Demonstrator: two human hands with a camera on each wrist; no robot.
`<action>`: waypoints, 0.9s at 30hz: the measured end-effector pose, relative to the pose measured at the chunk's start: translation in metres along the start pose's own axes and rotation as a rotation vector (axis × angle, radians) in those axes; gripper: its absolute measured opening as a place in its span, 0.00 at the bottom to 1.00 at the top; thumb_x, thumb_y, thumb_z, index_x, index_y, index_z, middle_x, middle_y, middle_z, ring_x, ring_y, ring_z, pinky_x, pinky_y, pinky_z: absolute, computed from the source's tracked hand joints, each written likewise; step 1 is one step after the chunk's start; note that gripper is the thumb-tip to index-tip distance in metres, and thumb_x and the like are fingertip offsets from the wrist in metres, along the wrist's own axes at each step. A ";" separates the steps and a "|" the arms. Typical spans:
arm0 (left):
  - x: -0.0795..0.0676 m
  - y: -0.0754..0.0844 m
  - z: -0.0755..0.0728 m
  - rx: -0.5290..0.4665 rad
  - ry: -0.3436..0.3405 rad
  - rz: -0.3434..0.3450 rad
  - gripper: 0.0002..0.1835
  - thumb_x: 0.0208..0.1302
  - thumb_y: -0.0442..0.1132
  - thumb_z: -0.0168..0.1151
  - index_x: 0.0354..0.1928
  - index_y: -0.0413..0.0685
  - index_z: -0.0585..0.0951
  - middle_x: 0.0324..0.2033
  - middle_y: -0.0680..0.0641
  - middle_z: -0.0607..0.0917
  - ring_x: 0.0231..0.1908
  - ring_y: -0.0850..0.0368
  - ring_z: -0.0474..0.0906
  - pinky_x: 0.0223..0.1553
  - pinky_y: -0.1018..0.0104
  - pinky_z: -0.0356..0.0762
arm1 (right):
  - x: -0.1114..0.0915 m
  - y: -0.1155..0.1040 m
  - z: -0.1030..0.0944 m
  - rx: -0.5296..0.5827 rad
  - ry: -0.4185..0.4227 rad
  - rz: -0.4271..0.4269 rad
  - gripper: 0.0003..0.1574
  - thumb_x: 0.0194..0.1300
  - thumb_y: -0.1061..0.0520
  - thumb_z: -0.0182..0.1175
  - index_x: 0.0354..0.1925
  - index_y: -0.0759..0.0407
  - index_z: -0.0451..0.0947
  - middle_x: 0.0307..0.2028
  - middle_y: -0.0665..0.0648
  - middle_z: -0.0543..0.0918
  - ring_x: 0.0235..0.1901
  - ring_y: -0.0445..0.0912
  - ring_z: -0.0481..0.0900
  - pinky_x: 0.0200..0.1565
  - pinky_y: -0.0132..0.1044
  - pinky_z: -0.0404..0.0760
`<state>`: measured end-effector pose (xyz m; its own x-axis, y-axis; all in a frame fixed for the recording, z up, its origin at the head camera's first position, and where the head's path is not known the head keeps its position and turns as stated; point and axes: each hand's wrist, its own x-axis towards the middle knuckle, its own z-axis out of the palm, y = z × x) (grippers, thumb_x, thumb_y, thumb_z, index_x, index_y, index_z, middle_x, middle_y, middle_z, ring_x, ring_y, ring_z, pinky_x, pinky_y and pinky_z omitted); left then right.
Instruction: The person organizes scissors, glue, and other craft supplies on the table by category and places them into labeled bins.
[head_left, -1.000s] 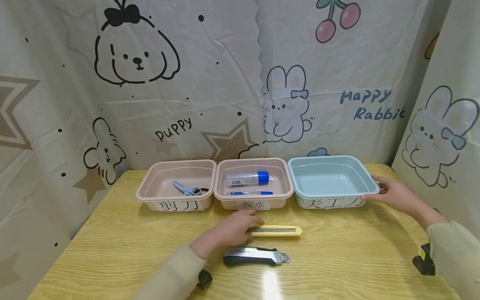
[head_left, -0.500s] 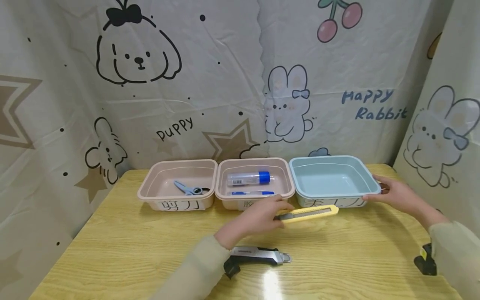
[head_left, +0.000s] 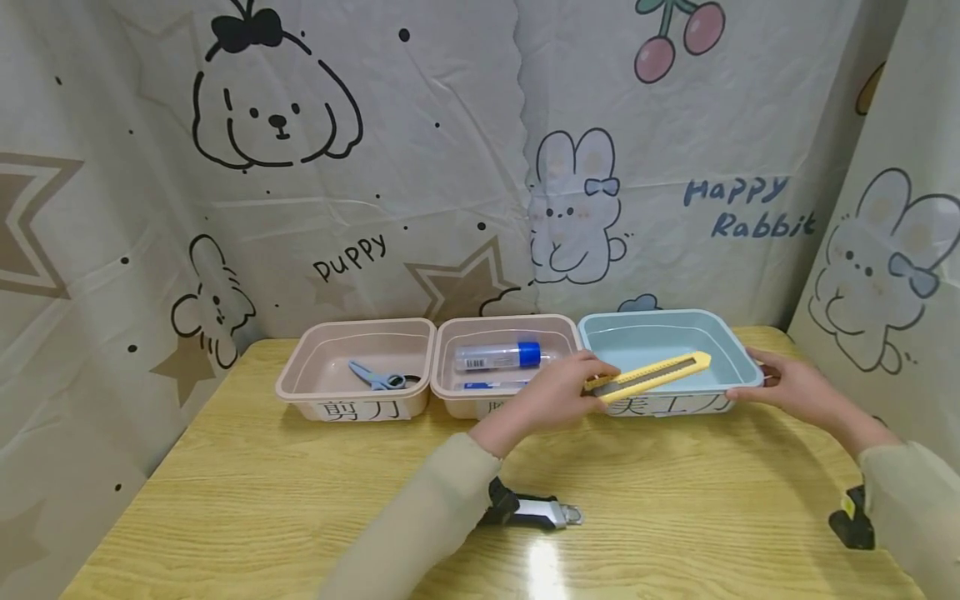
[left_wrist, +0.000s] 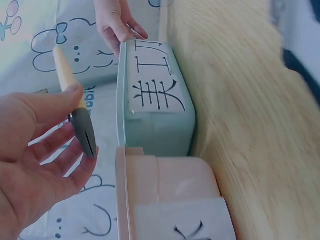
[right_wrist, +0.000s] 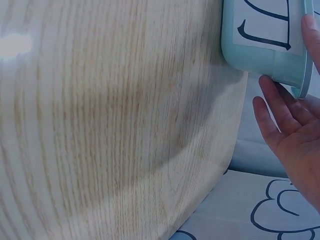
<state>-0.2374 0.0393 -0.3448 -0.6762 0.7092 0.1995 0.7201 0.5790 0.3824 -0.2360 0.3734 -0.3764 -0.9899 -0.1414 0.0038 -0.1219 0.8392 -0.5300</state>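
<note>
My left hand [head_left: 558, 392] pinches a yellow utility knife [head_left: 652, 377] by its dark end, thumb on one side and fingers on the other. In the head view the knife slants up to the right and overlaps the front of the light blue bin [head_left: 637, 333]. The left wrist view shows the knife [left_wrist: 82, 120] raised beside the bin rims. My right hand [head_left: 787, 387] holds the blue bin's right front corner, thumb at the front rim and fingers at the side. A silver and black utility knife [head_left: 536, 511] lies on the table, partly hidden by my left forearm.
A pink bin [head_left: 322, 333] at the left holds blue-handled scissors [head_left: 375, 377]. The middle pink bin [head_left: 480, 325] contains a glue bottle [head_left: 495, 357] with a blue cap and a slim blue-and-clear tube [head_left: 487, 385]. The bins stand side by side, before a printed curtain [head_left: 450, 167].
My left hand has lifted the yellow utility knife off the table and carried it right and away from me, to the blue bin's front. My right hand stays at the bin's corner.
</note>
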 end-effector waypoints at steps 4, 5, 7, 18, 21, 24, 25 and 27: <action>0.016 0.003 0.002 -0.056 0.034 -0.033 0.24 0.51 0.45 0.60 0.53 0.57 0.71 0.40 0.58 0.73 0.36 0.69 0.68 0.31 0.80 0.66 | 0.000 0.001 -0.001 -0.001 -0.003 0.003 0.59 0.47 0.37 0.58 0.60 0.74 0.45 0.46 0.77 0.67 0.42 0.63 0.70 0.37 0.51 0.73; 0.019 0.004 0.002 -0.071 0.043 -0.041 0.24 0.51 0.45 0.60 0.53 0.57 0.71 0.40 0.58 0.73 0.36 0.69 0.68 0.31 0.80 0.66 | 0.000 0.001 -0.001 0.000 -0.003 0.001 0.59 0.47 0.37 0.58 0.60 0.74 0.44 0.47 0.77 0.67 0.42 0.63 0.70 0.37 0.51 0.73; 0.026 0.005 0.004 -0.099 0.059 -0.056 0.24 0.51 0.45 0.60 0.53 0.58 0.71 0.40 0.58 0.73 0.36 0.69 0.68 0.31 0.80 0.66 | 0.000 0.001 -0.001 -0.004 -0.001 -0.002 0.59 0.47 0.37 0.58 0.61 0.73 0.44 0.47 0.77 0.66 0.43 0.64 0.70 0.37 0.52 0.72; 0.061 0.000 0.025 -0.081 0.108 -0.137 0.23 0.50 0.45 0.61 0.52 0.60 0.72 0.39 0.60 0.76 0.38 0.68 0.71 0.33 0.81 0.67 | 0.000 0.005 -0.001 -0.004 -0.004 0.007 0.61 0.46 0.35 0.57 0.60 0.74 0.44 0.47 0.78 0.66 0.43 0.64 0.70 0.37 0.50 0.73; 0.066 -0.003 0.031 -0.054 0.105 -0.153 0.22 0.50 0.46 0.61 0.51 0.59 0.73 0.39 0.60 0.77 0.38 0.68 0.71 0.33 0.82 0.67 | 0.001 0.005 0.000 0.000 -0.003 0.007 0.61 0.46 0.35 0.57 0.61 0.74 0.44 0.47 0.77 0.66 0.43 0.64 0.70 0.37 0.50 0.73; 0.069 -0.004 0.036 -0.026 0.097 -0.174 0.21 0.50 0.46 0.61 0.50 0.59 0.74 0.40 0.59 0.77 0.38 0.68 0.72 0.33 0.82 0.68 | 0.001 0.005 0.001 0.008 0.002 -0.002 0.60 0.47 0.36 0.58 0.60 0.74 0.45 0.47 0.77 0.66 0.42 0.63 0.70 0.37 0.50 0.73; 0.070 -0.004 0.037 -0.011 0.095 -0.181 0.21 0.50 0.47 0.61 0.49 0.59 0.74 0.40 0.59 0.77 0.38 0.69 0.72 0.34 0.82 0.68 | 0.001 0.006 0.001 0.009 0.004 -0.003 0.59 0.47 0.37 0.58 0.60 0.74 0.45 0.47 0.77 0.66 0.42 0.63 0.70 0.37 0.50 0.73; 0.071 -0.005 0.040 0.005 0.087 -0.194 0.21 0.50 0.47 0.61 0.49 0.59 0.75 0.41 0.59 0.78 0.39 0.69 0.73 0.36 0.81 0.68 | 0.002 0.006 0.001 0.010 0.006 -0.005 0.59 0.47 0.37 0.58 0.60 0.74 0.45 0.47 0.77 0.67 0.42 0.62 0.71 0.36 0.49 0.74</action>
<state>-0.2829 0.1030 -0.3681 -0.8132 0.5467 0.1998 0.5755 0.7037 0.4166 -0.2383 0.3773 -0.3804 -0.9898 -0.1418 0.0115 -0.1256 0.8330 -0.5388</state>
